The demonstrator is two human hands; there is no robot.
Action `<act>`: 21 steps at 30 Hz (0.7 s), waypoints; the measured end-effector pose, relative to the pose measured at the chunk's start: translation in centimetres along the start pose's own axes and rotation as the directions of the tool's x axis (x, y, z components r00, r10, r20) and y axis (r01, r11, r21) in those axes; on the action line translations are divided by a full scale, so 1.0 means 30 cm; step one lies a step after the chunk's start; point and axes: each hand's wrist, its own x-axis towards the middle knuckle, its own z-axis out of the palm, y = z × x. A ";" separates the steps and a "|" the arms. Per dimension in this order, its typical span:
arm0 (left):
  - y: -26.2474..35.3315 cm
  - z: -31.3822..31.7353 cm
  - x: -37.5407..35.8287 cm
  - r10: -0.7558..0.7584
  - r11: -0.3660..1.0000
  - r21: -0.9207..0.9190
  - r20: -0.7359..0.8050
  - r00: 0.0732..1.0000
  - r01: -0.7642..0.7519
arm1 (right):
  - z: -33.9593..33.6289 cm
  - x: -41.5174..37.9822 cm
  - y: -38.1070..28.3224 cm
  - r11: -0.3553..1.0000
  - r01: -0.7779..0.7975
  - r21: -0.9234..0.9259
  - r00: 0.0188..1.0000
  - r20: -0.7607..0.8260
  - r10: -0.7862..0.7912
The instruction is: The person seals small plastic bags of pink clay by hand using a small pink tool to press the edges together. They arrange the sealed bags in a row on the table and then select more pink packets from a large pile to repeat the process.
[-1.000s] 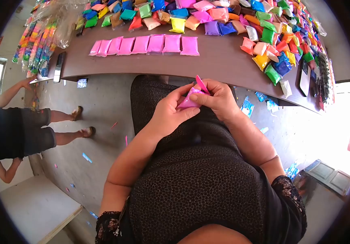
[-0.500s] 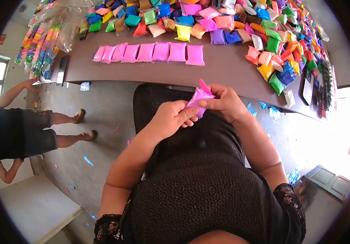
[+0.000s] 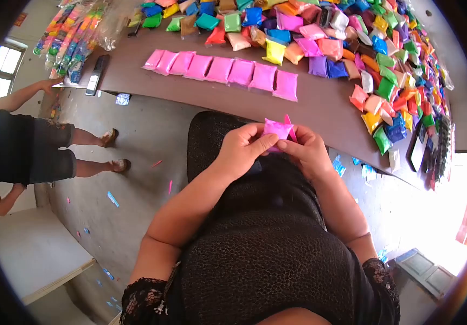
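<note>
Between my two hands, just off the table's front edge, is a small pink packet [image 3: 278, 128] in clear wrap. My left hand [image 3: 243, 150] pinches its left side, thumb laid across the front. On the right side my right hand [image 3: 307, 152] closes on it with thumb and fingers, the thumbs nearly meeting. A narrow brighter pink strip [image 3: 291, 130] stands up beside the packet at my right fingers. The packet's lower part is hidden by the hands. Beyond them, a row of several similar pink packets [image 3: 220, 69] lies flat on the brown table [image 3: 136, 80].
Many coloured packets [image 3: 320, 49] are heaped along the back and right. Bagged coloured packets [image 3: 71, 43] and a dark phone-like object [image 3: 97, 75] are at the left end. Another person [image 3: 22, 146] stands at left, a hand on the table. Scraps [image 3: 113, 199] litter the floor.
The view has tilted, so the table and row sit at a steeper slant. The pink packet has been turned more upright, and my hands have drawn closer around it.
</note>
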 end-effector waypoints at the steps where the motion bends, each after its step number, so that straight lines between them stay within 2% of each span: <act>1: 0.000 0.002 0.008 -0.011 1.000 0.009 0.005 1.000 0.011 | 0.006 -0.005 -0.020 1.000 0.009 0.018 1.000 -0.022 -0.009; 3: -0.010 0.009 0.024 0.005 0.999 0.036 0.029 1.000 -0.006 | -0.022 -0.004 -0.022 0.997 -0.005 0.074 0.999 -0.042 0.008; 5: -0.006 0.035 0.048 -0.044 0.999 -0.007 0.056 0.997 0.044 | -0.049 -0.007 -0.039 1.000 0.007 0.005 0.995 -0.101 -0.006; 6: 0.009 0.056 0.059 0.019 0.995 -0.102 0.035 0.999 -0.015 | -0.058 -0.004 -0.068 0.999 0.040 -0.036 0.985 -0.168 -0.046; 7: 0.008 0.060 0.079 0.024 0.995 -0.102 0.054 0.998 -0.018 | -0.082 0.009 -0.099 0.998 0.050 -0.039 0.981 -0.185 -0.056; 9: -0.004 0.038 0.119 0.226 0.973 -0.059 0.016 0.974 -0.225 | -0.150 0.051 -0.169 0.958 -0.045 -0.285 0.921 -0.383 -0.070; 10: -0.002 0.026 0.141 0.230 0.972 -0.059 0.010 0.973 -0.229 | -0.183 0.083 -0.214 0.868 -0.142 -0.475 0.907 -0.413 -0.078; 11: -0.003 0.015 0.162 0.266 0.964 -0.003 -0.008 0.964 -0.266 | -0.206 0.126 -0.227 0.870 -0.146 -0.472 0.903 -0.423 -0.078; 13: 0.018 0.009 0.193 0.292 0.956 0.059 -0.052 0.955 -0.289 | -0.247 0.190 -0.215 0.680 -0.018 -0.733 0.905 -0.301 -0.300; 14: 0.024 0.007 0.206 0.346 0.934 0.120 -0.064 0.936 -0.337 | -0.265 0.191 -0.209 0.682 -0.021 -0.732 0.900 -0.310 -0.306; 15: 0.039 0.003 0.213 0.348 0.933 0.120 -0.053 0.936 -0.340 | -0.280 0.194 -0.206 0.601 0.048 -0.798 0.872 -0.260 -0.416; 16: 0.056 -0.002 0.213 0.474 0.822 0.386 -0.057 0.879 -0.418 | -0.294 0.194 -0.207 0.508 0.108 -0.855 0.834 -0.201 -0.514; 17: 0.074 -0.006 0.210 0.589 0.642 0.621 -0.025 0.808 -0.449 | -0.310 0.195 -0.217 0.511 0.103 -0.853 0.831 -0.209 -0.516; 18: 0.092 -0.008 0.204 0.629 0.549 0.692 0.027 0.777 -0.469 | -0.323 0.199 -0.237 0.474 0.168 -0.864 0.782 -0.176 -0.598; 19: 0.094 0.009 0.211 0.625 0.550 0.692 0.031 0.780 -0.468 | -0.333 0.199 -0.255 0.435 0.228 -0.871 0.729 -0.144 -0.670; 20: 0.091 0.033 0.217 0.641 0.351 0.811 0.156 0.752 -0.468 | -0.331 0.211 -0.270 0.364 0.268 -0.892 0.683 -0.091 -0.725; 21: 0.087 0.060 0.222 0.623 0.130 0.881 0.284 0.729 -0.454 | -0.344 0.240 -0.275 0.374 0.266 -0.888 0.685 -0.098 -0.722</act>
